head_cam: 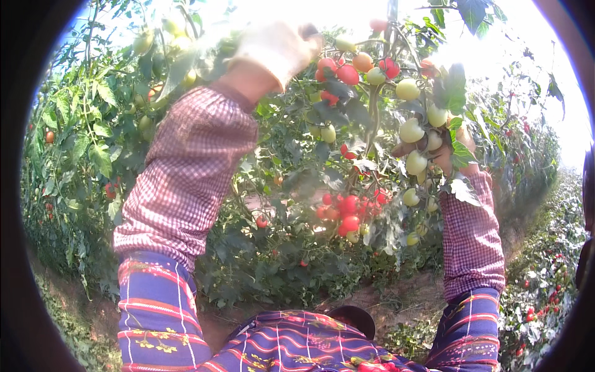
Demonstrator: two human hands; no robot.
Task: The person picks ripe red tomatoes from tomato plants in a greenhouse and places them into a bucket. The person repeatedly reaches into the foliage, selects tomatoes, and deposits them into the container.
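Observation:
My left hand [279, 51], in a pale glove, is raised at the top centre, blurred and washed out by glare. Its fingers are beside a truss of red, orange and green tomatoes [347, 74]; whether they grip anything is unclear. At the right, my right hand [444, 156] is behind a hanging truss of green tomatoes [412, 130]. Fruit and leaves cover much of that hand, and its fingertips show left of the truss. Lower down, between my forearms, hangs a cluster of ripe red tomatoes [349, 204].
Tomato vines [83, 139] form a dense leafy wall ahead, along an upright stake [392, 18]. Low plants with red fruit [534, 311] line the right side. Bare soil [409, 293] shows below the vines. A dark rounded object [355, 321] is just beyond my body.

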